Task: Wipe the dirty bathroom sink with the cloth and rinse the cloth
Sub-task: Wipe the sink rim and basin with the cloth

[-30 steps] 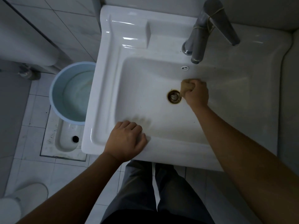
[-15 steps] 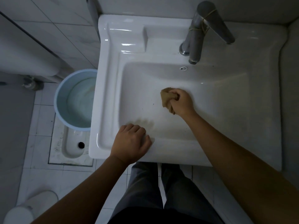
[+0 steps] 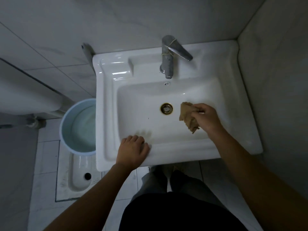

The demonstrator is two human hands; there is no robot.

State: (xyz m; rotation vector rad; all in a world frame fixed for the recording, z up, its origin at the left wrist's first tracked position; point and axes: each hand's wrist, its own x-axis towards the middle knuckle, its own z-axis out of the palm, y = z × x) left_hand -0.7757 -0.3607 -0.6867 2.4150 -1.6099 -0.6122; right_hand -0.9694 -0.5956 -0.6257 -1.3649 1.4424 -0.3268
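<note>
A white rectangular sink [image 3: 108,114] fills the middle of the view, with a brass-ringed drain [image 3: 166,108] in its basin. A crumpled tan cloth [image 3: 187,116] lies on the basin floor just right of the drain, and my right hand [image 3: 206,118] grips it from the right. My left hand [image 3: 132,151] rests curled on the sink's front rim at the left, holding nothing. A metal faucet [image 3: 168,64] stands at the back, and no water runs from it.
A pale blue bucket [image 3: 66,130] with water stands on the floor left of the sink. A squat toilet pan [image 3: 78,179] lies in the floor below it. Tiled walls close in behind and to the right. My legs stand under the sink's front edge.
My right hand slid the cloth from the drain's right side left over it, then back right of the drain. The drain is uncovered again. My left hand stayed on the rim.
</note>
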